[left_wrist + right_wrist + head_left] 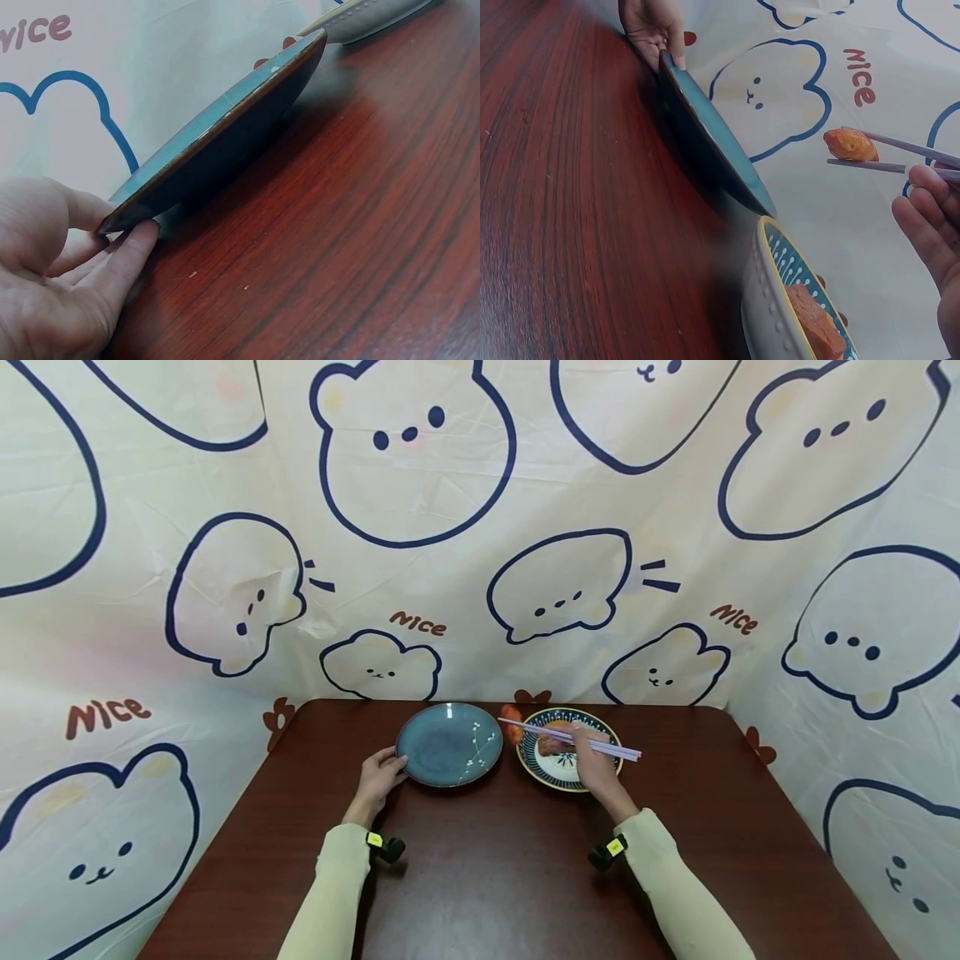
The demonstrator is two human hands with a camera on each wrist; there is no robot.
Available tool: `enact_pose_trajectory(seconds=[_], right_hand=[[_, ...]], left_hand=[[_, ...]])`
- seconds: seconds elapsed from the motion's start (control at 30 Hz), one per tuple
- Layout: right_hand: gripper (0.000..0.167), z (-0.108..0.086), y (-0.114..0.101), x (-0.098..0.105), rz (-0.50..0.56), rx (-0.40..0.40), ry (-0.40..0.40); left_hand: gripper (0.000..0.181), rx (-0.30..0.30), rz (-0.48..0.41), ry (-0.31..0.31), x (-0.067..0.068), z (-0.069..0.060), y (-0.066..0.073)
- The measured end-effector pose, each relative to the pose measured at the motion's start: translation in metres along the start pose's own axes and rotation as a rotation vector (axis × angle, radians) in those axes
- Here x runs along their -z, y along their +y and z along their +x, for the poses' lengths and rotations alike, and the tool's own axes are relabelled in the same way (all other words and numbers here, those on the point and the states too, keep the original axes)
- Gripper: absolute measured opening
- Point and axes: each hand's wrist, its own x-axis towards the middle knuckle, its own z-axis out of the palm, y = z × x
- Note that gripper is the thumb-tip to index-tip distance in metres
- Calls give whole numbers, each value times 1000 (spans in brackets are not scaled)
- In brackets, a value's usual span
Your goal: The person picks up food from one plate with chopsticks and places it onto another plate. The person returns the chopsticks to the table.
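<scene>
Nearest, over the brown table (480,868), two pale sleeves (333,872), cut off by the lower edge. Farther, left hand (380,778), thumb above and fingers below the rim of the blue plate (438,750), pinching it. To the right, right hand (595,766), fingers bent around two chopsticks (870,166). Between their tips, an orange food piece (849,142), in the air beside the patterned dish (765,307). Possible, with a weak or uneven squeeze: slipping of this piece onto the table; with a tug at the rim, sliding of the plate. Partly hidden behind the right hand: more food (816,324) in the dish. Hard to judge: contact between plate and table. Behind, printed cloth (465,581), cut off above.
</scene>
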Motion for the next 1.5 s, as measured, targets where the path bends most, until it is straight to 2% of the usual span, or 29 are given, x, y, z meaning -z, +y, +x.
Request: enact_pose_trajectory(seconds=[0.03,0.27,0.5,0.63,0.77,1.0,1.27,1.5], right_hand=[[57,1,6,-1,13,2,0],[54,1,2,-6,-12,-55,-15],[53,-3,-30,-15,-47,-79,-31],[50,-3,-35,-18,-76,-119,-41],[51,-1,-26,-21,-84,-126,-64],[50,3,6,-28,2,-116,-67],[51,4,13,-39,-13,-92,-44],[52,5,16,-44,-20,-72,-65]], left_hand=[[48,-3,0,-2,0,0,0],[48,-10,-2,1,-3,-1,0],[48,-4,1,3,-2,1,-2],[47,-5,4,5,-1,2,-2],[48,-8,8,2,0,1,-1],[49,-1,5,1,0,0,0],[48,-2,5,5,-1,0,0],[48,-1,5,7,-1,0,0]])
